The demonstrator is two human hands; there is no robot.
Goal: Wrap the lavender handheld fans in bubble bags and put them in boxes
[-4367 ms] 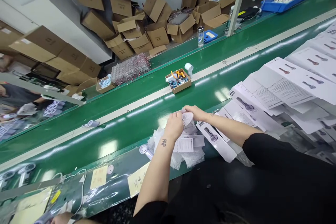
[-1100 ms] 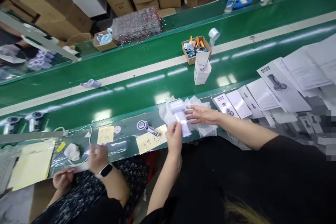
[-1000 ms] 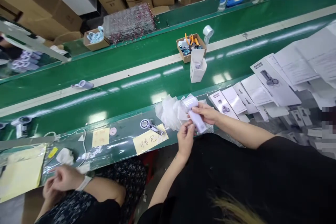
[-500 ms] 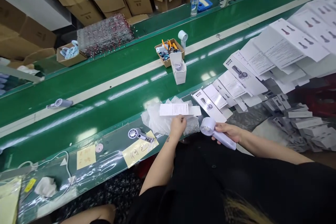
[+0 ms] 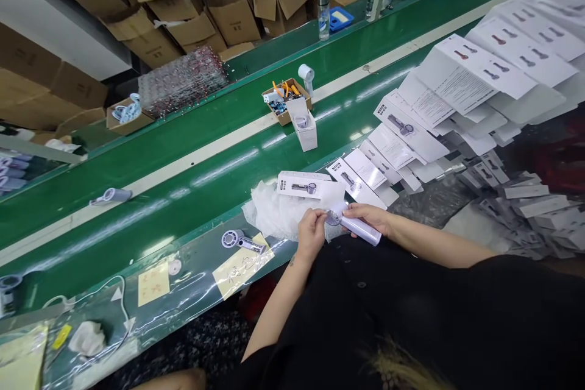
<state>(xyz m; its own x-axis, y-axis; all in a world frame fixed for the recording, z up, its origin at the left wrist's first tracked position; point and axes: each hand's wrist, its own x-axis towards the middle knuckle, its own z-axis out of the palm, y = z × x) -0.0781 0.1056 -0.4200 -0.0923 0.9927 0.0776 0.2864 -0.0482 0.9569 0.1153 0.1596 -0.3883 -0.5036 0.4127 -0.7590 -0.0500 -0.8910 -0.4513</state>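
My right hand (image 5: 369, 217) is wrapped round a pale lavender handheld fan (image 5: 361, 230), its round head pointing left. At the fan head, my left hand (image 5: 311, 233) has its fingers pinched together; whether they grip the head's edge or something small is hidden. Just beyond the hands, a flat white printed carton (image 5: 304, 186) lies on crumpled translucent wrapping (image 5: 269, 210). Another fan (image 5: 242, 242) rests on a yellow handwritten note (image 5: 235, 274) to the left.
Overlapping white cartons (image 5: 475, 73) spread over the right side. Across the green bench stand an open white box (image 5: 307, 134), a cardboard tool box (image 5: 280, 114) and an upright fan (image 5: 306, 73). A cable (image 5: 123, 298) lies at left.
The fan has moved left, meeting my left hand, which has come off the carton. The carton now shows its fan picture. Another fan has appeared at the far left edge.
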